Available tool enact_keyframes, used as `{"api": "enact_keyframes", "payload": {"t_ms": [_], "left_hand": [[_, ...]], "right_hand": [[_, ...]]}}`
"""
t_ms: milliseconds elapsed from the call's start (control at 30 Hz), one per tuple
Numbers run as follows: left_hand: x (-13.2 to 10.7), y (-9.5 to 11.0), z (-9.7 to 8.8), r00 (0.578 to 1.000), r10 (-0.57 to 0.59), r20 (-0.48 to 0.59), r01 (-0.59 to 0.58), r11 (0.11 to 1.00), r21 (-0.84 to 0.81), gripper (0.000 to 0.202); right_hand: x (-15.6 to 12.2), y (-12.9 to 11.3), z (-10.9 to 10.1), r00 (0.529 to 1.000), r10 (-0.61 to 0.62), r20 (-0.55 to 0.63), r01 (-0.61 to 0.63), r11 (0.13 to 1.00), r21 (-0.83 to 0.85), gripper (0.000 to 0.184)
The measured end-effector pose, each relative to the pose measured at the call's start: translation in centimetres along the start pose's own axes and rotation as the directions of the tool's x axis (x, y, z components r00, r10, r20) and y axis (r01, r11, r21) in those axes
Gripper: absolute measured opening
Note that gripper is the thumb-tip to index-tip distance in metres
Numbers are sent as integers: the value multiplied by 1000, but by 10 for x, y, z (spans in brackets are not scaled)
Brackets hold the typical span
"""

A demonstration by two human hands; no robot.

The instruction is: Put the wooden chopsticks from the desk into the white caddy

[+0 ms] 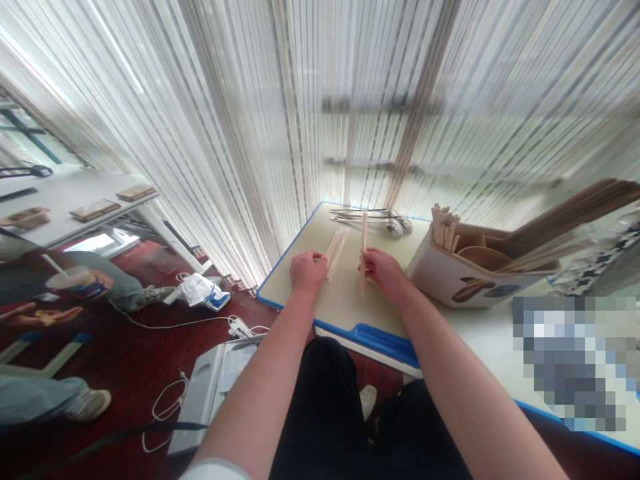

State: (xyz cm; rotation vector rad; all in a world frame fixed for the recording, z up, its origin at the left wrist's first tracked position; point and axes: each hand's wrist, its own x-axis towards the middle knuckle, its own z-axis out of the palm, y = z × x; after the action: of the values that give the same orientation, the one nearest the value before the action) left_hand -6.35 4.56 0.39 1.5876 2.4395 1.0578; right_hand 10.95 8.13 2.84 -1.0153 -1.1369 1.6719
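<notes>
My right hand (383,268) grips thin wooden chopsticks (364,233), which stand nearly upright in the view with their tops pointing toward the curtain. My left hand (307,272) is curled on the beige desk top beside more chopsticks (338,248), which lie slanted together, some seemingly in clear wrapping. Its fingertips are close to these sticks or touch them; what they pinch, if anything, is hidden. Metal utensils (397,223), with slotted heads, lie at the desk's far edge. Right of my right hand stands a white utensil holder (440,280) with bundled chopsticks and long wooden pieces.
The desk (285,283) has a blue rim and a blue front tray (383,337). Behind it hangs a striped string curtain (240,133). Left are a white table (105,183), another person's hand (50,315) and leg, a white cable and a white box (200,380) on the floor.
</notes>
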Motion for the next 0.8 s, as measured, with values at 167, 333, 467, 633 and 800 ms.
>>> {"api": "enact_keyframes", "payload": {"t_ms": [167, 333, 467, 633, 800], "left_hand": [[0, -2, 2, 1000, 4, 1, -4, 1000, -1, 24], [1, -2, 4, 1000, 7, -5, -6, 1000, 30, 26], [-2, 2, 3, 999, 49, -3, -49, 994, 101, 27], [-4, 5, 3, 997, 83, -1, -82, 985, 154, 30], [-4, 3, 1, 996, 85, 4, -85, 989, 123, 32]], "right_hand": [[-1, 1, 0, 1000, -7, 14, 7, 1000, -6, 12], [0, 2, 3, 998, -64, 10, 65, 997, -50, 15], [-16, -12, 7, 966, -257, 9, 257, 960, -109, 18], [-76, -60, -3, 848, -514, 133, 530, 832, -163, 18], [-130, -108, -44, 583, -790, -190, 669, 600, -439, 15]]}}
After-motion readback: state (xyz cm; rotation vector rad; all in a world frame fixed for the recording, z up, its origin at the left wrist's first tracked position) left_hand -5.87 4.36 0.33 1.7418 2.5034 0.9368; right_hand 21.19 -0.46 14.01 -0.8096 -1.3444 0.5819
